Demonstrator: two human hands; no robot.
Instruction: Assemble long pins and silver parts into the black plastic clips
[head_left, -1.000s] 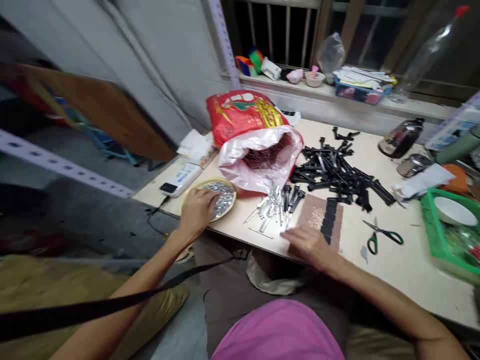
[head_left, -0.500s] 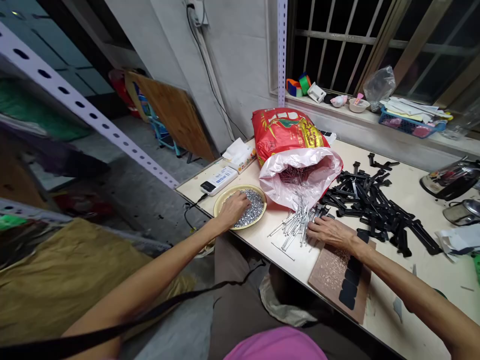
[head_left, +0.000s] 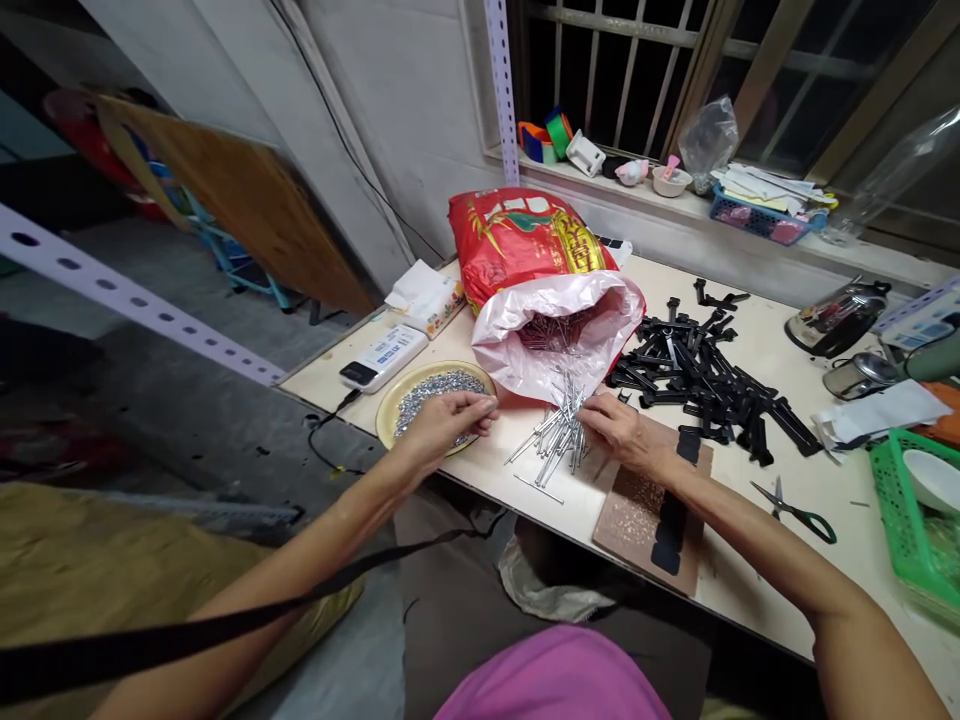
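The metal pins slanted toward me, just left of my nearer right hand. It and my left hand looked pinched; I couldn't tell if either held anything.

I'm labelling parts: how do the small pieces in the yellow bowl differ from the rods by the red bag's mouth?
The small pieces are tiny; the rods are long and thin. The small pieces lie inside the bowl, while many rods crisscross on the table. Both look silvery and metallic.

1 head camera faces forward, down over the table.
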